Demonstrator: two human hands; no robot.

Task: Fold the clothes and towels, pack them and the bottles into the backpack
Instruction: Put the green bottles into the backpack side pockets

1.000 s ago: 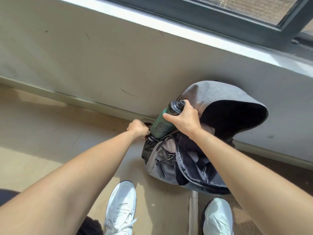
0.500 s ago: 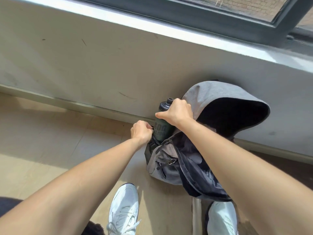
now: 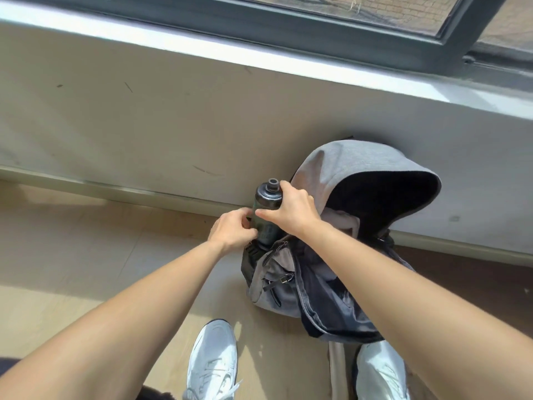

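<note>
While right hand (image 3: pixel 291 210) grips bottle (image 3: pixel 266 197), backpack (image 3: pixel 331 310) unzipped

**Bottle in the side pocket**

A dark green plastic bottle (image 3: pixel 267 199) with a black cap stands upright, its base in the side pocket of the grey fabric backpack (image 3: pixel 275 287) — flap open, on the floor, pale cloth (image 3: pixel 340 223) inside.

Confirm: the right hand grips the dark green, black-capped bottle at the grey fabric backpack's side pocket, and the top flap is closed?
Not closed: the head view shows the top flap of the grey fabric backpack thrown open against the wall. The right hand does grip the dark green, black-capped bottle at the side pocket.
</note>
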